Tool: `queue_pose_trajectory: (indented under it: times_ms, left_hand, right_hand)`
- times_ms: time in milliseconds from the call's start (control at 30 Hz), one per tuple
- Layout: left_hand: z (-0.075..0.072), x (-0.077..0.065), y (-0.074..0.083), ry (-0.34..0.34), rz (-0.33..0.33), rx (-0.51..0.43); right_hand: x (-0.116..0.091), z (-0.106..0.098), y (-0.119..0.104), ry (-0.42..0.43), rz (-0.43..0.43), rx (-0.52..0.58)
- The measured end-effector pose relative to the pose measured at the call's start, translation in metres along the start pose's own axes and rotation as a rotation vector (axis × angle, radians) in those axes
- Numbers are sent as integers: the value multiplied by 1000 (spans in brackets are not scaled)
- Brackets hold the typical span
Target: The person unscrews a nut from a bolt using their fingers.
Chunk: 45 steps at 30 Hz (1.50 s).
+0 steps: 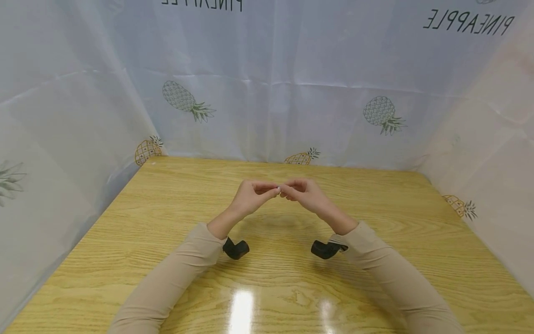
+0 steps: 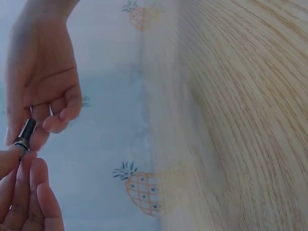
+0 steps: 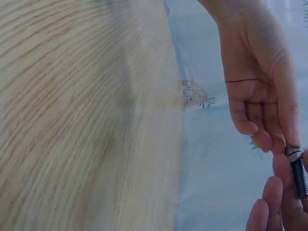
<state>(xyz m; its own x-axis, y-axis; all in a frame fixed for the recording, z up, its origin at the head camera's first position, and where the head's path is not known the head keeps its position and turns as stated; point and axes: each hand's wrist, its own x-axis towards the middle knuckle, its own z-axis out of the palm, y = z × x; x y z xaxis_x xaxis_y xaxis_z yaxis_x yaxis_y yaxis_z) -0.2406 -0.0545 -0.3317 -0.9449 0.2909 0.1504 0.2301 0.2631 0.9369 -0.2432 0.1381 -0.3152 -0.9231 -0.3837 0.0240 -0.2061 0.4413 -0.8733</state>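
Note:
A small bolt (image 3: 299, 178) with a dark threaded shank and a silver end sits between the two hands, well above the wooden table. The left hand (image 1: 249, 198) pinches its silver end (image 2: 22, 143) between thumb and fingertips. From the other side, the right hand (image 1: 308, 195) grips it too, thumb and fingers meeting around the shank close to the silver part. The fingertips of both hands come together at the bolt, so in the head view only a tiny bright spot of it shows. The other fingers of each hand curve loosely inward.
Below the hands spreads a wooden table (image 1: 275, 278) with glare near its front. White curtains (image 1: 267, 116) printed with pineapples hang behind it and along both sides. A black wrist piece sticks out from each sleeve, at the left (image 1: 236, 249) and the right (image 1: 325, 249).

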Motion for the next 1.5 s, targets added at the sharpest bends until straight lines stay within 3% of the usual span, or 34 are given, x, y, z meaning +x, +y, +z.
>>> queue_pose_trajectory:
  times_ms: [200,500,867,1167,1433,1500]
  left_hand:
    - [0,0,0,1,15,-7]
    - [0,0,0,-6,16,-1]
    - [1,2,-3,-3,41,-22]
    - [0,1,-2,1,21,-2]
    - [1,1,-4,-6,29,-19]
    - [1,1,-4,-6,31,-18]
  right_hand:
    - [0,-1,1,10,-68,-7]
    - [1,0,-1,-19,25,13]
    - [0,1,0,19,-35,19]
    - [1,1,-1,0,61,-13]
    - [1,0,1,22,-17,-26]
    - [1,0,1,7,-3,-16]
